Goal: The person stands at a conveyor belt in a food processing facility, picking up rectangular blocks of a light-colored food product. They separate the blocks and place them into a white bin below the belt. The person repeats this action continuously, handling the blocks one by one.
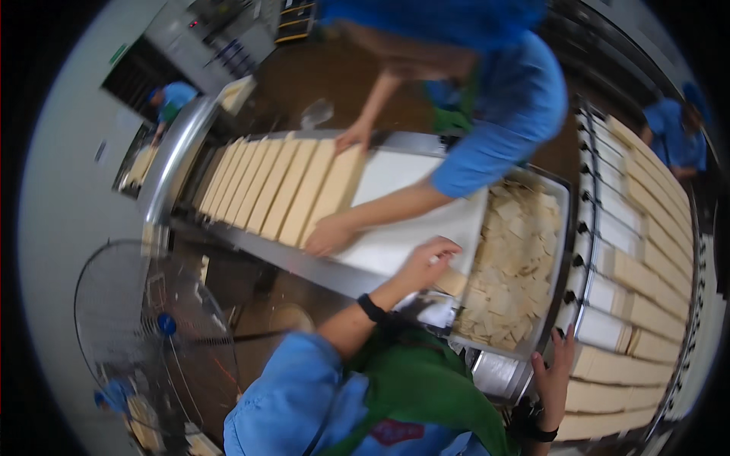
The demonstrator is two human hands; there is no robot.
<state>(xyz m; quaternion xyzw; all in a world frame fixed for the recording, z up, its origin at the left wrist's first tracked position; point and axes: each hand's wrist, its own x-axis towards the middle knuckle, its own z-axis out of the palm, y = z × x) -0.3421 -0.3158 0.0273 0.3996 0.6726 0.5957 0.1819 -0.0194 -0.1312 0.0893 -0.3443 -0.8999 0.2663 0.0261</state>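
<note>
My left hand point(427, 266) is over the near right end of a white conveyor belt point(399, 176). Its fingers are curled around something small and white that I cannot make out. Just below it lies a small pale yellow piece point(452, 283). My right hand point(557, 366) has its fingers spread and holds nothing, between the scrap bin and the right-hand rack. The bin point(566, 220) is full of broken, flat pale yellow pieces point(509, 273). A row of long pale yellow slabs point(285, 190) lies across the belt, left of my left hand.
Across the belt, a co-worker in blue has one hand point(331, 234) at the near end of the last slab and another point(354, 137) at its far end. A rack point(584, 251) with more slabs stands right. A fan point(156, 334) stands left. Other people work farther off.
</note>
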